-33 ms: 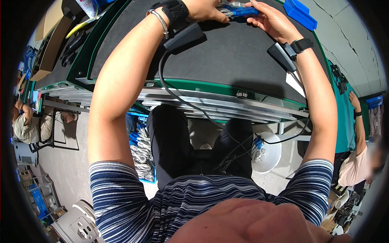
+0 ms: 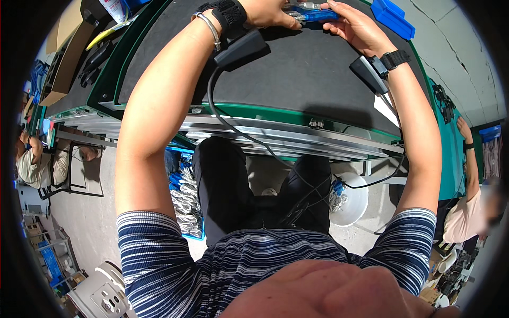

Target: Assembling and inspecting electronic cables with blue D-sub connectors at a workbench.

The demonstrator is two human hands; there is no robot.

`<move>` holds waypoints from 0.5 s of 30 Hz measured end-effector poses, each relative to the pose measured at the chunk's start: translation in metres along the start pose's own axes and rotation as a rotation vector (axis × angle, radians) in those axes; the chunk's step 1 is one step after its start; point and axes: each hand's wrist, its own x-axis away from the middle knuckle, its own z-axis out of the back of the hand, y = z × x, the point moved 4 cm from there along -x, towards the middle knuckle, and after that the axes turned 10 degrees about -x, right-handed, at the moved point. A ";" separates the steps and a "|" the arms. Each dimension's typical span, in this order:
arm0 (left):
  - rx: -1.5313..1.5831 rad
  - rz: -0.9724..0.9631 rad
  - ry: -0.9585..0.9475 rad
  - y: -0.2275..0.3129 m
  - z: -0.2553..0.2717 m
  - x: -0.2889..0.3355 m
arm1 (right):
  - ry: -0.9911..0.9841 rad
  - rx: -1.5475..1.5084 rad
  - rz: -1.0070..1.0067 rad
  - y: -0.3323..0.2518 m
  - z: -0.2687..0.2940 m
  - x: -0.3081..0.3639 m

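Note:
At the far edge of the mat, cut by the top of the picture, both hands meet at a bundled cable (image 2: 316,15) with blue parts and a clear, silvery portion. My left hand (image 2: 270,13) has its thumb and fingers closed at the cable's left side; some fingers are out of the picture. My right hand (image 2: 356,25) pinches the blue right end between thumb and fingers, the others curled below. Each wrist wears a black strap, with a black cabled box hanging by it: one box (image 2: 242,50) at the left, the other (image 2: 368,75) at the right.
The dark mat (image 2: 286,79) lies on a green-edged table. A blue bin (image 2: 393,18) stands at its far right corner. Beneath are a crate of bundled cables (image 2: 186,204) and a white bucket (image 2: 354,201). Other people sit left (image 2: 37,164) and right (image 2: 466,220). Black cords cross my lap.

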 end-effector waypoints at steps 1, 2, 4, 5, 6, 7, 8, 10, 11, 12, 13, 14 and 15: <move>0.000 0.000 -0.001 0.000 0.000 0.000 | -0.001 0.009 0.000 0.000 -0.002 0.000; -0.028 0.007 -0.011 -0.001 -0.002 0.001 | 0.000 0.009 0.000 -0.001 -0.003 0.001; -0.056 0.014 -0.022 -0.001 -0.002 0.002 | 0.010 0.022 -0.007 -0.001 -0.006 0.002; -0.065 0.026 -0.039 -0.001 -0.002 0.002 | 0.010 0.022 -0.007 -0.001 -0.006 0.001; -0.072 0.037 -0.056 0.002 -0.001 0.003 | 0.005 0.017 -0.002 0.000 -0.005 0.001; -0.071 0.037 -0.056 0.004 0.001 0.004 | 0.000 0.011 0.003 0.000 -0.004 0.000; -0.075 0.029 -0.059 0.007 0.003 0.005 | 0.001 0.012 0.002 0.000 -0.003 0.000; -0.079 0.025 -0.060 0.008 0.004 0.006 | 0.007 0.022 0.004 -0.001 -0.005 0.002; -0.091 0.048 -0.070 0.006 0.001 0.004 | 0.006 0.023 0.003 -0.001 -0.007 0.002; -0.103 0.071 -0.080 0.005 0.000 0.003 | 0.012 0.028 0.003 -0.002 -0.008 0.003; -0.102 0.072 -0.079 0.004 -0.001 0.003 | 0.018 0.034 0.004 -0.002 -0.008 0.003; -0.112 0.074 -0.081 0.003 -0.002 0.002 | 0.017 0.034 0.004 -0.002 -0.008 0.003; -0.122 0.074 -0.083 0.003 -0.002 0.002 | 0.012 0.042 -0.002 -0.001 -0.007 0.002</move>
